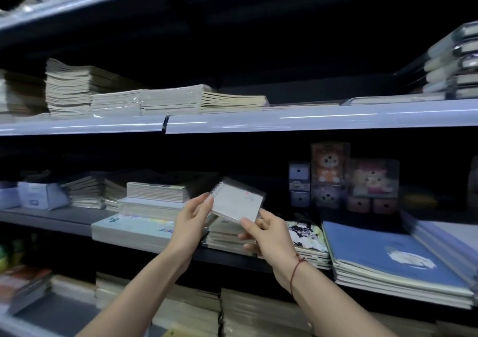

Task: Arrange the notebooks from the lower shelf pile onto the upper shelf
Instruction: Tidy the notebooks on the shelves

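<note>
1. Holding a small spiral notebook (pixel 236 199) between them, both hands sit just below the centre of the view, in front of the lower shelf (pixel 64 219).
2. The left hand (pixel 192 219) pinches the notebook's spiral-bound corner at about 9 o'clock of the notebook, thumb and fingers closed on its edge.
3. The right hand (pixel 269 235) grips the notebook's lower corner at about 5 o'clock, thumb on the front face, the other fingers behind it; a red string bracelet (pixel 297 269) circles that wrist.
4. The notebook is tilted, its pale cover facing the camera, wrapped in clear film, and lifted clear of the piles beneath it.
5. Directly under the hands, at 6 o'clock of the notebook, lies a low pile of notebooks (pixel 225 235) on the lower shelf.
6. At 9 o'clock of that pile sits a light-blue stack (pixel 134 230), with taller beige stacks (pixel 157 191) behind it.
7. At 3 o'clock lie large blue notebooks (pixel 382 261); behind them stand boxed plush toys (pixel 331 166).
8. The upper shelf (pixel 284 119), at 12 o'clock, carries beige notebook stacks (pixel 155 101) on its left half, and wrapped books (pixel 455 65) at the far right.
</note>
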Motion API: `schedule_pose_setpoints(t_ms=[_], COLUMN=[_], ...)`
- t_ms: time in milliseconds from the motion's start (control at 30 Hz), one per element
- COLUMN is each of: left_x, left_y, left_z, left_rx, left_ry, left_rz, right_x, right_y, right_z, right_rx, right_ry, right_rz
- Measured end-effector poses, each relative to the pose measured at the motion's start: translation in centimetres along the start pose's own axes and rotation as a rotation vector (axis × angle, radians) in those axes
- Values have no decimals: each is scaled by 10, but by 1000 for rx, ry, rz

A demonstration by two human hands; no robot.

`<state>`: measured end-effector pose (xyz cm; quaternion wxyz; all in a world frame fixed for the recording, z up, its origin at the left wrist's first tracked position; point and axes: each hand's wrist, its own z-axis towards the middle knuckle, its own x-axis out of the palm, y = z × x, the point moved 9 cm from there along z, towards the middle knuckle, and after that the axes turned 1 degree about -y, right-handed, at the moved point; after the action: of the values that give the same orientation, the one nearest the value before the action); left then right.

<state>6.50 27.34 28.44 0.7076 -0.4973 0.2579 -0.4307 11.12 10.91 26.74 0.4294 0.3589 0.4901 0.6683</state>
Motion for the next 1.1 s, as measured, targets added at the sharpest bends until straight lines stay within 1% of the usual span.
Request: schedule_pose_setpoints(t_ms=[167,333,467,667,833,933,1100], left_x=[-3,1,7,7,4,5,6], left_y=[13,46,57,68,79,80,77], left_z=[19,28,28,34,36,37,35], left_rx=[7,-113,-100,-133,-234,-223,-168], left_ry=[-16,10,17,8,96,137,119], left_rz=[112,116,190,205,125,141,221], right_x=[-1,-8,-16,-20,-24,-26,-30], right_y=[-11,-18,-15,-19,-24,-24,-23], right_z=[16,20,19,14,16,18,18], right_rx=[53,70,34,38,47,34,30], right_ry=[-34,-89,-168,-236,-225,-232,-250], right_rz=[-65,-190,-300,-314,-306,-314,-326])
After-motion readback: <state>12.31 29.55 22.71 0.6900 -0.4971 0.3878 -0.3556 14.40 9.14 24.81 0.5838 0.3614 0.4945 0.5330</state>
